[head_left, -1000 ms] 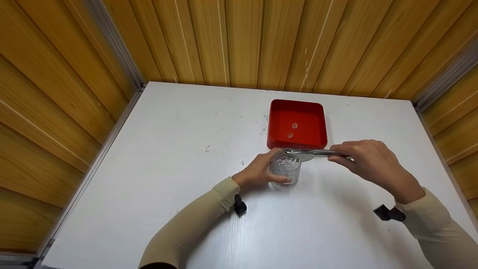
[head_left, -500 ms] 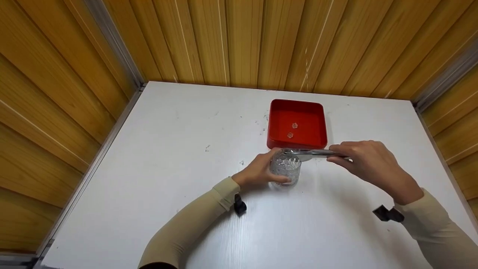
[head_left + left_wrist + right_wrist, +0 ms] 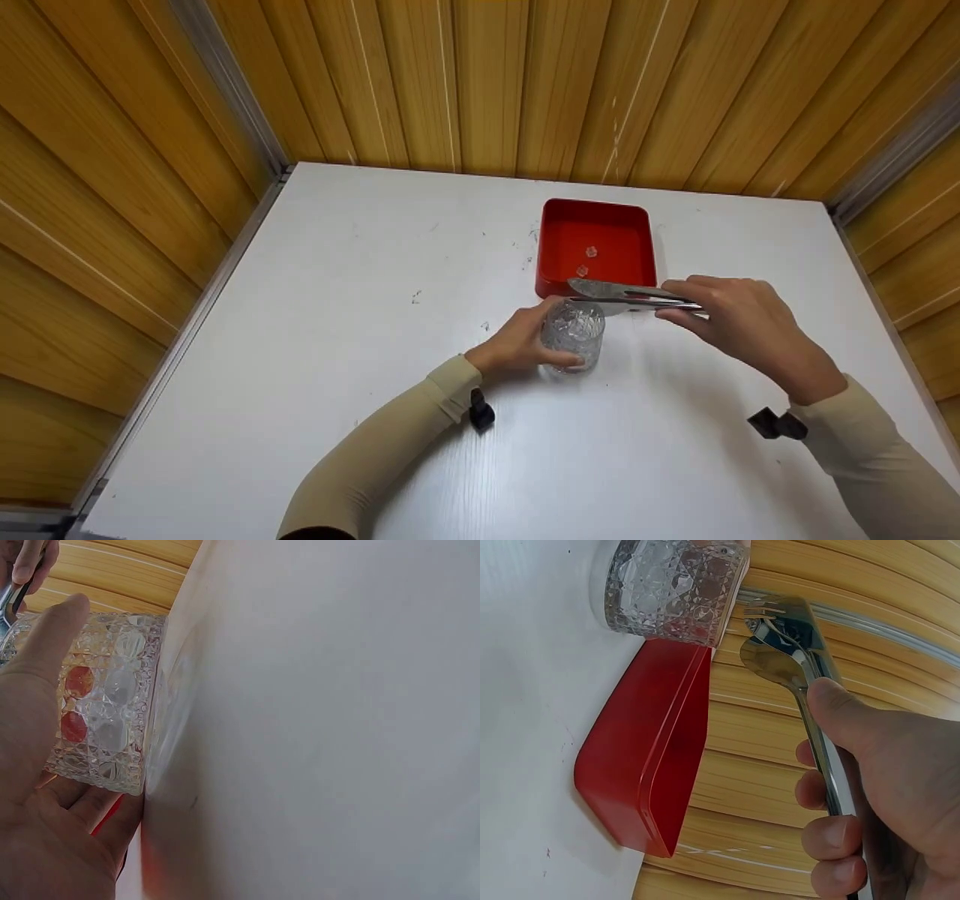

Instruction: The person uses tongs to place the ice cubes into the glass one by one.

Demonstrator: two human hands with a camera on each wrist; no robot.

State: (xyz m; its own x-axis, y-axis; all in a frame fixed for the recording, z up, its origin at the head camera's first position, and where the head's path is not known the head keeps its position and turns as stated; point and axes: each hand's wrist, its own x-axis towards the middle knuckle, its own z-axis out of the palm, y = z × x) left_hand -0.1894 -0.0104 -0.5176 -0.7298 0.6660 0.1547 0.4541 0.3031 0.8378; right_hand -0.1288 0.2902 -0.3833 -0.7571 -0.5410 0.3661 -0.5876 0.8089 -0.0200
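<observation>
My left hand (image 3: pixel 521 345) grips a cut-pattern glass tumbler (image 3: pixel 576 337) standing on the white table, thumb in front and fingers behind. The faceted wall of the glass (image 3: pixel 112 705) fills the left part of the left wrist view. Clear bits show inside it, hard to tell from its pattern. My right hand (image 3: pixel 739 322) holds shiny metal tongs (image 3: pixel 645 295) almost level above the glass's rim, their ends spread apart. In the right wrist view the tongs (image 3: pixel 810 709) show a rounded spoon-like end and a broader end with tine-like shapes. I see nothing clearly pinched between them.
Just behind the glass is a square red tray (image 3: pixel 551 240) with two small clear pieces (image 3: pixel 591 252) on its floor. The white tabletop (image 3: pixel 360 285) ends at yellow wood-patterned walls (image 3: pixel 487 90) at the back and sides.
The ends of the tongs, close together at the glass's rim before, have spread apart, one rising toward the tray. My left hand and the glass stay in place.
</observation>
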